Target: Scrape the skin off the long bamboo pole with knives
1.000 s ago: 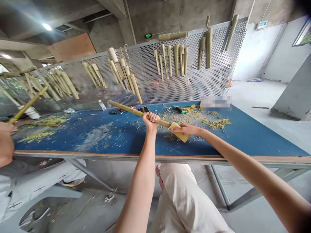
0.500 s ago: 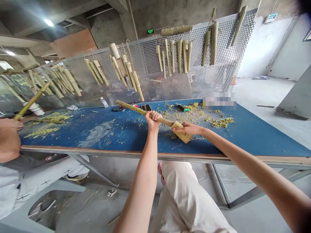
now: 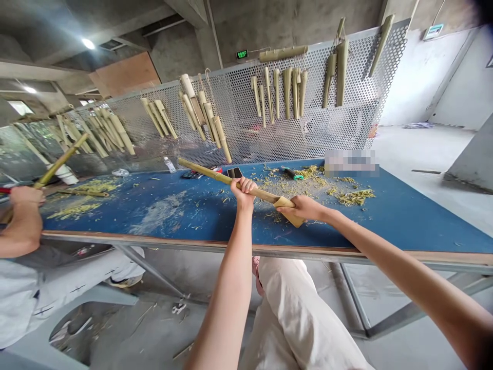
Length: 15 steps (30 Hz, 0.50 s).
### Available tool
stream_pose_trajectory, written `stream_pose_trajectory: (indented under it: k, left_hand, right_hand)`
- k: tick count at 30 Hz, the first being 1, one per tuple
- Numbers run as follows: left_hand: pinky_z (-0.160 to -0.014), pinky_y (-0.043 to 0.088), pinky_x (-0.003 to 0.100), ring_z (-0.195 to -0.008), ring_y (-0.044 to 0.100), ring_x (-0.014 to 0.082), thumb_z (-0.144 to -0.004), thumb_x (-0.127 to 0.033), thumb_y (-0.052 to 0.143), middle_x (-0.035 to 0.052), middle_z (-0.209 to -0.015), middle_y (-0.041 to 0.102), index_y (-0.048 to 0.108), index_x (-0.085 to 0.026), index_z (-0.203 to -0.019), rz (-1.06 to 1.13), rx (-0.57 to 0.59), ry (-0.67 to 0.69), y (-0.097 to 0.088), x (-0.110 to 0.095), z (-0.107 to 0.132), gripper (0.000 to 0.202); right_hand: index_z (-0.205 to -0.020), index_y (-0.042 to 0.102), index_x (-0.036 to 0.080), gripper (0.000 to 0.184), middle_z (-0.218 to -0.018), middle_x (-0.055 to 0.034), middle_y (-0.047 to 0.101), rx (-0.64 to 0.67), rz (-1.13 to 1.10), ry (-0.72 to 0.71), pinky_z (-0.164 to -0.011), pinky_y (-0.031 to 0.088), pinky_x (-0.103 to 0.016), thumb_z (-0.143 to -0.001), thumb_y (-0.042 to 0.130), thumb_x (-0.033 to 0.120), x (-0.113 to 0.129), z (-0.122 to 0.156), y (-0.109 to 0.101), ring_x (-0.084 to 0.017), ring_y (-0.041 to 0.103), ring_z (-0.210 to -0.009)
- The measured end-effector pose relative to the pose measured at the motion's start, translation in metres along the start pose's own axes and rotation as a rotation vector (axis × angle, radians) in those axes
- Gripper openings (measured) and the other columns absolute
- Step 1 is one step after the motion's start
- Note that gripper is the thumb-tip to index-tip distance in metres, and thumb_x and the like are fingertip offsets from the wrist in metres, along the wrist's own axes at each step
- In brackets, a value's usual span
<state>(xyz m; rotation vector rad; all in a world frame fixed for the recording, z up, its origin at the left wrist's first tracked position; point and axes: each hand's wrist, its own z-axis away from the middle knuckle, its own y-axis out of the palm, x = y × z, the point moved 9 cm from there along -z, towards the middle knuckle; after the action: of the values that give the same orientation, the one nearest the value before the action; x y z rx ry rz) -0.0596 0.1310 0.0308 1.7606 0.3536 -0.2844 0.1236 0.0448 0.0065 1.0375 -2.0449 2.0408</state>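
Observation:
A long bamboo stick (image 3: 208,172) slants over the blue table (image 3: 162,210), its far end up and to the left. My left hand (image 3: 243,189) is wrapped round it near its middle. My right hand (image 3: 302,207) grips the near end, with a tan sheet like sandpaper (image 3: 295,220) folded round the stick under the fingers. Yellow-green shavings (image 3: 308,180) lie on the table just beyond both hands.
A perforated metal panel (image 3: 239,118) with several hanging bamboo pieces stands behind the table. A phone (image 3: 234,172), a green-handled tool (image 3: 290,173) and a small bottle (image 3: 168,164) lie near the back. At the left, another person's hand (image 3: 26,198) holds a bamboo stick (image 3: 59,164).
My right hand with the tan sheet has closed tighter round the stick's near end. The stick and my left hand stay nearly in place; the view has shifted slightly.

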Motion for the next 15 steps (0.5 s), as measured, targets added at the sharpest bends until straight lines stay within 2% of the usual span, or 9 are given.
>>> stream_pose_trajectory:
  k: [6,10,12,15]
  left_hand:
    - [-0.041,0.026,0.016,-0.033,0.018,0.0027,-0.089,-0.019,0.044,-0.0096,-0.042,0.014,0.016,-0.022,-0.059,0.077,0.008,0.000,-0.002,0.002,-0.002,0.040]
    - [-0.045,0.031,0.016,-0.035,0.019,0.0033,-0.090,-0.019,0.043,-0.0092,-0.042,0.015,0.018,-0.022,-0.058,0.070,0.009,0.054,-0.007,-0.006,-0.003,0.041]
    - [-0.045,0.031,0.016,-0.035,0.017,0.0037,-0.092,-0.019,0.042,-0.0093,-0.041,0.014,0.017,-0.022,-0.057,0.019,-0.015,0.077,-0.010,-0.011,-0.003,0.043]
    - [-0.043,0.030,0.016,-0.036,0.014,0.0041,-0.094,-0.021,0.045,-0.0096,-0.042,0.013,0.016,-0.022,-0.057,-0.060,-0.011,0.101,-0.007,-0.016,-0.002,0.047]
  right_hand:
    - [-0.060,0.057,0.023,0.060,-0.056,-0.0043,0.056,-0.186,0.354,-0.081,-0.054,0.026,-0.030,-0.089,0.051,0.075,0.010,0.002,-0.026,-0.017,0.053,-0.053]
    - [-0.072,0.068,0.021,0.059,-0.057,-0.0071,0.059,-0.401,0.451,-0.126,-0.059,0.029,-0.032,-0.090,0.052,0.074,0.003,0.012,-0.062,-0.021,0.057,-0.059]
    - [-0.083,0.072,0.019,0.059,-0.063,-0.0089,0.064,-0.542,0.424,-0.043,-0.063,0.034,-0.032,-0.090,0.051,0.074,-0.017,0.018,-0.087,-0.023,0.061,-0.064]
    - [-0.097,0.072,0.015,0.060,-0.078,-0.0152,0.070,-0.738,0.311,0.279,-0.068,0.041,-0.035,-0.096,0.041,0.067,-0.073,0.030,-0.118,-0.027,0.065,-0.074]
